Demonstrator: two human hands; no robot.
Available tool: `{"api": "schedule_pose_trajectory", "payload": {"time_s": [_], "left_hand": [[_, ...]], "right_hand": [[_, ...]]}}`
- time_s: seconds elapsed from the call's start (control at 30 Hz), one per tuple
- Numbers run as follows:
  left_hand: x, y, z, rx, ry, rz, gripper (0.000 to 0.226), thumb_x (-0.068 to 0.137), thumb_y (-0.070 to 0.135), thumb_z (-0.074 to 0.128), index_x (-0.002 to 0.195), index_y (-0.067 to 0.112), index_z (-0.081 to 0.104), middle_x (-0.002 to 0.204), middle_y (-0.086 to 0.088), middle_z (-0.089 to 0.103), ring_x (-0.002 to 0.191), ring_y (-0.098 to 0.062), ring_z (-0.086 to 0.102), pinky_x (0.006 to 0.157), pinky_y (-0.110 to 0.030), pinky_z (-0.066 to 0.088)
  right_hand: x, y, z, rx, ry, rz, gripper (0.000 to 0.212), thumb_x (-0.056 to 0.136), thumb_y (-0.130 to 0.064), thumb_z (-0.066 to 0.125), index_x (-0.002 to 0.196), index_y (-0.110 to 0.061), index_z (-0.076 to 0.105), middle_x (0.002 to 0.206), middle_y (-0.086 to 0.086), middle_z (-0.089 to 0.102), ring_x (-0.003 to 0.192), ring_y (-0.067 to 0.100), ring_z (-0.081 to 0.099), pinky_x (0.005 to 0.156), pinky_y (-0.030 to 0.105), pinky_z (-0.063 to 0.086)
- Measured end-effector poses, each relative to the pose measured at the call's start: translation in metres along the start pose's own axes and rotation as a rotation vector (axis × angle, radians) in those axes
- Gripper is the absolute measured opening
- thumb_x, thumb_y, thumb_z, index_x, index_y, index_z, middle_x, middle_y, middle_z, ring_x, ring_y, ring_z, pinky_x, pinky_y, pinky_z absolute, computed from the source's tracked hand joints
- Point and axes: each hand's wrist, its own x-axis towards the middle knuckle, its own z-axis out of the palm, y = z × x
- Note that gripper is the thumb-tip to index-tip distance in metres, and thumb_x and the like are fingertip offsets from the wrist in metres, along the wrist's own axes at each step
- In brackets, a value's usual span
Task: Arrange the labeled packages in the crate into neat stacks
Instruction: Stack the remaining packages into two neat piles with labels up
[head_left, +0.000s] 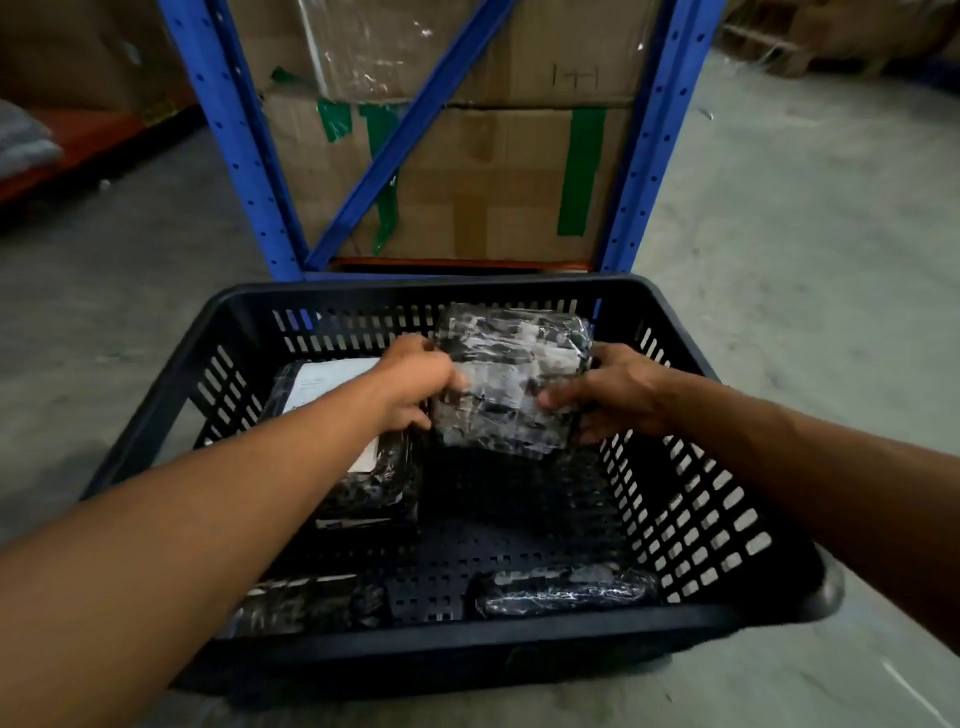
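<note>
packages (511, 376) lie in the crate (717, 525), a rack (652, 156) behind it.

Head view looks down, close, slightly blurred, into crate (727, 621).
</note>
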Motion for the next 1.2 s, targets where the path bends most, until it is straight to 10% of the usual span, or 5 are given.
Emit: {"api": "schedule_pose_trajectory", "payload": {"time_s": [0.3,0.67,0.93,1.07,1.2], "left_hand": [[-0.033,0.026,-0.046,-0.471,-0.307,-0.027,0.041,0.088,0.043,0.067,0.104,0.006,0.074,0.1,-0.02,0.078,0.085,-0.035,0.076,0.064,-0.045,0.064],[-0.043,0.023,-0.033,-0.464,-0.203,0.256,0.062,0.084,0.017,0.059,0.143,0.003,0.049,0.132,-0.031,0.063,0.125,-0.048,0.058,0.108,-0.062,0.043],[-0.034,0.022,-0.048,-0.332,-0.289,0.291,0.053,0.073,0.013,0.06,0.126,0.016,0.06,0.11,-0.023,0.074,0.099,-0.042,0.071,0.086,-0.056,0.057],[-0.028,0.022,-0.055,-0.183,-0.454,0.193,0.05,0.067,0.011,0.065,0.116,0.014,0.065,0.098,-0.02,0.077,0.086,-0.036,0.073,0.078,-0.049,0.059],[-0.028,0.025,-0.051,-0.178,-0.433,0.131,0.046,0.07,0.031,0.074,0.108,0.006,0.076,0.11,-0.023,0.071,0.096,-0.036,0.069,0.09,-0.044,0.054]], "right_hand": [[-0.026,-0.011,0.0,-0.606,0.44,-1.118,0.057,0.07,-0.044,0.071,0.117,-0.025,0.046,0.111,-0.006,0.045,0.097,0.004,0.042,0.081,0.022,0.042],[-0.02,-0.007,0.002,-0.481,0.422,-0.944,0.063,0.079,-0.037,0.062,0.127,-0.033,0.022,0.092,-0.017,0.051,0.066,-0.002,0.056,0.057,0.015,0.043],[-0.016,-0.04,-0.012,0.055,0.394,-0.665,0.033,0.077,-0.002,0.05,0.081,-0.031,0.064,0.084,0.008,0.069,0.074,0.025,0.066,0.065,0.04,0.055],[-0.025,-0.063,-0.021,-0.039,-0.231,-0.229,0.061,0.067,-0.056,0.077,0.118,-0.026,0.064,0.12,0.004,0.07,0.107,0.026,0.067,0.078,0.039,0.055],[-0.026,-0.053,-0.006,0.123,-0.469,-0.141,0.04,0.074,-0.021,0.079,0.108,-0.001,0.071,0.115,0.019,0.072,0.105,0.034,0.069,0.078,0.038,0.06]]}}
